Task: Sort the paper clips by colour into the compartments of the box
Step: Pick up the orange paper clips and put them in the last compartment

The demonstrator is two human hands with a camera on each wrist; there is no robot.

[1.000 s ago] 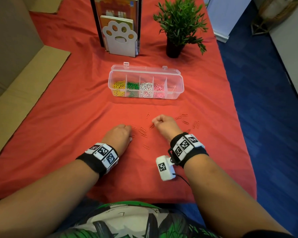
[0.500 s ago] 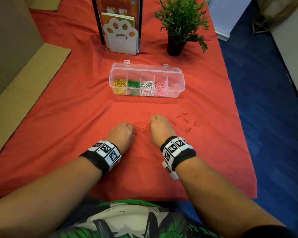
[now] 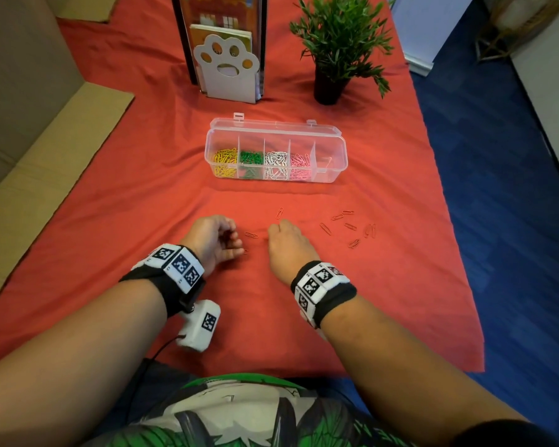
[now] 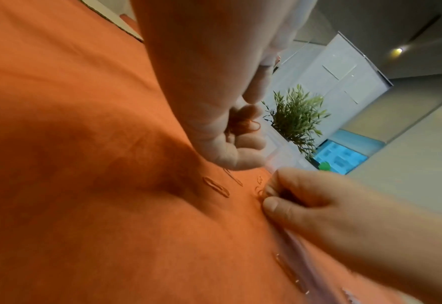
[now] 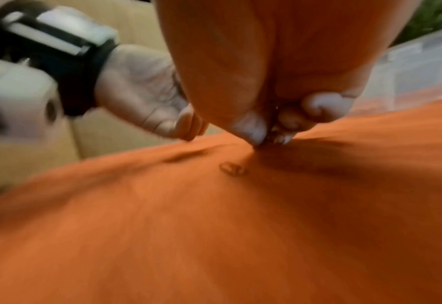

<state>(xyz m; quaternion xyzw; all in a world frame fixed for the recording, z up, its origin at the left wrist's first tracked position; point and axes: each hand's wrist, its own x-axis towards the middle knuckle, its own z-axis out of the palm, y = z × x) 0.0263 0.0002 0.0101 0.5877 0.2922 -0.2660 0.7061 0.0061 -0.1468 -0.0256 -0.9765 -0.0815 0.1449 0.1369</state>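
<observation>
A clear box [image 3: 331,150] holds yellow, green, white and pink paper clips in separate compartments; its rightmost one shows a single red clip. Red clips [image 3: 346,225] lie scattered on the red cloth in front of it. My left hand [image 3: 234,243] is turned palm inward, its curled fingers cupping a small bunch of red clips [image 4: 243,123]. My right hand [image 3: 270,235] is knuckles up, and its thumb and forefinger pinch a red clip [image 4: 260,192] against the cloth. One loose clip [image 3: 251,235] lies between the hands, and another [image 5: 233,169] just before the right fingertips [image 5: 251,131].
A white paw-shaped bookend [image 3: 228,69] with books and a potted plant [image 3: 339,43] stand behind the box. Flattened cardboard [image 3: 46,156] lies along the left. The table's right edge drops to blue floor [image 3: 497,188].
My left hand has rolled from knuckles up to palm inward, showing the clips it holds. My right hand has shifted a little left, towards the left hand.
</observation>
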